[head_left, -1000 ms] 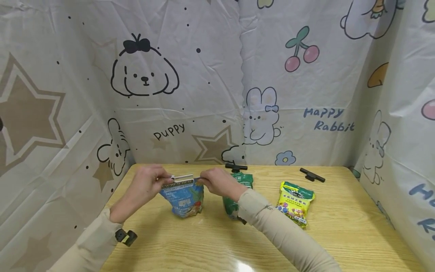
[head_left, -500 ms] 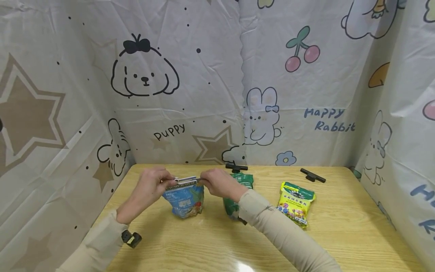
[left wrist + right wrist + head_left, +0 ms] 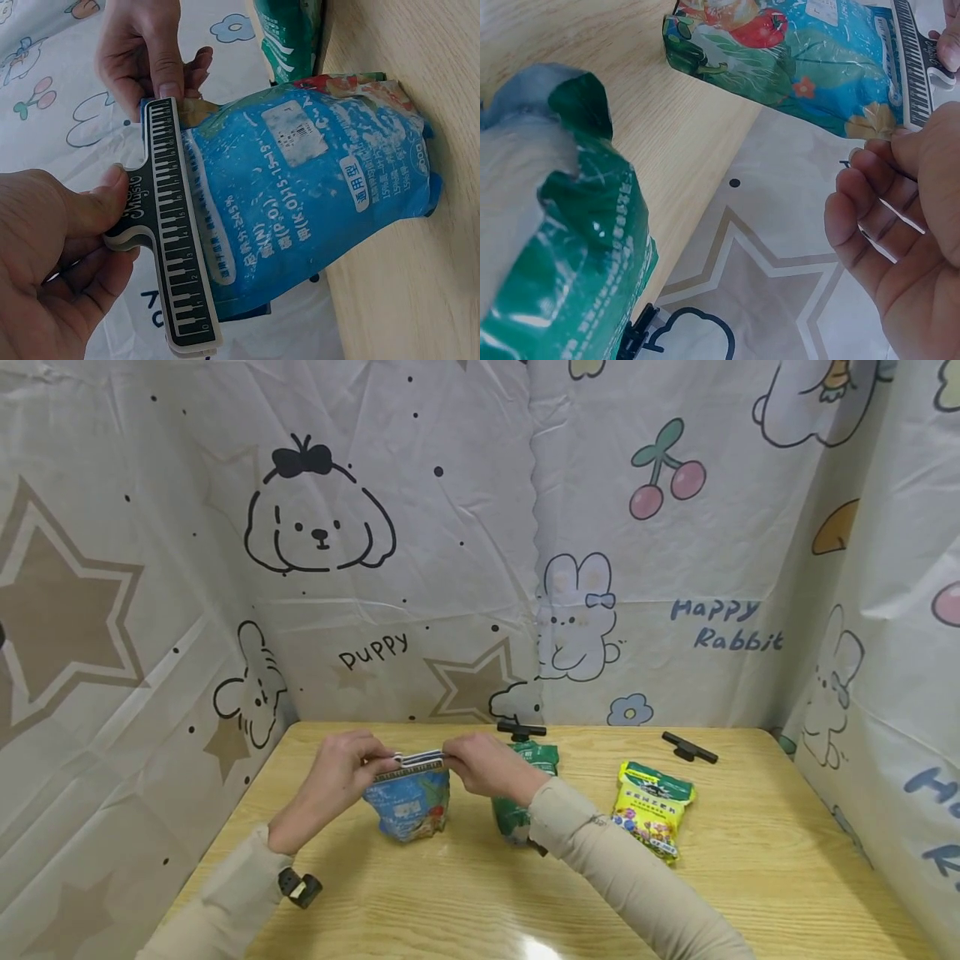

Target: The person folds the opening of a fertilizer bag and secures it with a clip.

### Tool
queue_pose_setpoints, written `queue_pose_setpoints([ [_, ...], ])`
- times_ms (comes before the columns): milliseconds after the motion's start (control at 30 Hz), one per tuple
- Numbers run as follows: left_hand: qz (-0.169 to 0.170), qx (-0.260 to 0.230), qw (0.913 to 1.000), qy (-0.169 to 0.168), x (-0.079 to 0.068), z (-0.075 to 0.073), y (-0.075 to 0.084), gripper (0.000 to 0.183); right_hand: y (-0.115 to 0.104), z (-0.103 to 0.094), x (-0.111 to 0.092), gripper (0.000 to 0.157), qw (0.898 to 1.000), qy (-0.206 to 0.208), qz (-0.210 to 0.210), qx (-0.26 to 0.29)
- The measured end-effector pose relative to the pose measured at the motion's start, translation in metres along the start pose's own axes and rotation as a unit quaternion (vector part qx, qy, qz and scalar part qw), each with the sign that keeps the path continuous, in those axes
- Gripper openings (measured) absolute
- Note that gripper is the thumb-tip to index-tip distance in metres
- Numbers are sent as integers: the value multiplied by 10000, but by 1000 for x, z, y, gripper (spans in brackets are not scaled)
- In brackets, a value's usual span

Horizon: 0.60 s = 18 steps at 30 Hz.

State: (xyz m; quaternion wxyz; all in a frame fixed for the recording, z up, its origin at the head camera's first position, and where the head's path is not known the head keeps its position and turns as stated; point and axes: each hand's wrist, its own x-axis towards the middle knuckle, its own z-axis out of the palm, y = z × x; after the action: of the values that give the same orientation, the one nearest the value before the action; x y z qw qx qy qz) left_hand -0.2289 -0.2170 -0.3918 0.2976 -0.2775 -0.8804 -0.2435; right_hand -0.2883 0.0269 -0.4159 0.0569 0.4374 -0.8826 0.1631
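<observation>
My left hand [image 3: 341,777] pinches the handle of a long black-and-white clip [image 3: 174,232] printed with piano keys and the word "Music". The clip lies across the top edge of a blue fertilizer bag [image 3: 408,810] with vegetables printed on it. At the bag's other top corner, my right hand [image 3: 491,767] pinches the edge between thumb and index finger, its other fingers loosely curled in the right wrist view. The bag hangs down from its top, close to the table; whether its base touches cannot be told.
A green bag [image 3: 512,818] stands behind my right forearm, partly hidden, with a black clip [image 3: 522,729] at the table's back edge. To the right lie a yellow-and-green bag [image 3: 652,810] and another black clip [image 3: 688,747]. Printed cloth [image 3: 450,527] encloses the wooden table.
My left hand has shifted to the right with the piano-key clip, which now reaches along the bag's top up to my right hand. The right hand has hardly moved.
</observation>
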Motion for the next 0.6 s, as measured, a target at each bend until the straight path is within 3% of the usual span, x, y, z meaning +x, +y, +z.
queue_pose_setpoints([
  [367,-128,-69,9999,-8,1,6,1,8,2,-4,-5,5,9997,-221,19,87],
  [600,-187,-36,9997,-141,4,8,4,7,5,3,-11,14,9994,-266,156,152],
])
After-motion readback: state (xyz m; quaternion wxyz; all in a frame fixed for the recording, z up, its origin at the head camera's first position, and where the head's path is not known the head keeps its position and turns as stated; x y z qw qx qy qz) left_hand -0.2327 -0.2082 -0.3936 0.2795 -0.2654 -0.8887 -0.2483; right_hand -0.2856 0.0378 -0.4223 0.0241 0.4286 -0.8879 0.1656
